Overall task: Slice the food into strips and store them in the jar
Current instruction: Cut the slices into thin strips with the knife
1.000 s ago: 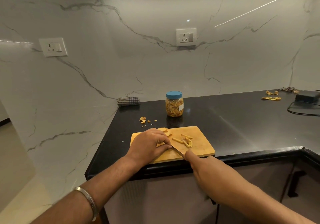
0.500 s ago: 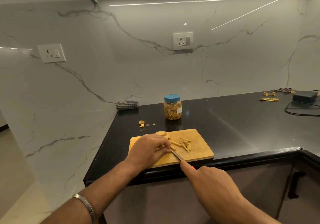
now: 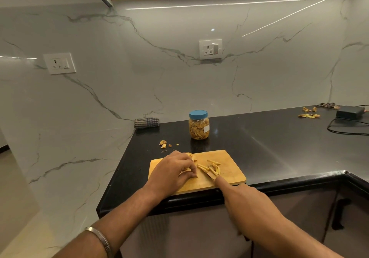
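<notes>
While the left hand (image 3: 171,173) presses down with curled fingers on a pale piece of food (image 3: 188,173) at the left half of the wooden cutting board (image 3: 229,175), the right hand (image 3: 246,200) is closed around the handle of a knife (image 3: 208,175), index finger stretched along the top of the blade — the handle itself is hidden inside the fist. The blade lies low across the board, its tip just beside the left hand's fingertips. Cut strips (image 3: 212,167) lie loose on the board to the right of the blade, a few touching one another. More uncut slices (image 3: 192,155) peek out behind the left hand's knuckles. The board sits at the front edge of the black table (image 3: 279,148). Behind the board, near but apart from it, stands the jar (image 3: 199,127), upright, blue lid on, and nearly full of yellow strips. Small peel scraps (image 3: 163,144) lie on the table left of the jar, and a folded checked cloth (image 3: 146,122) rests against the marble wall. Far to the right — well apart from the board — are more peelings (image 3: 308,115) and a black box (image 3: 350,112) with a cable. A metal bangle (image 3: 100,237) circles the left wrist.
</notes>
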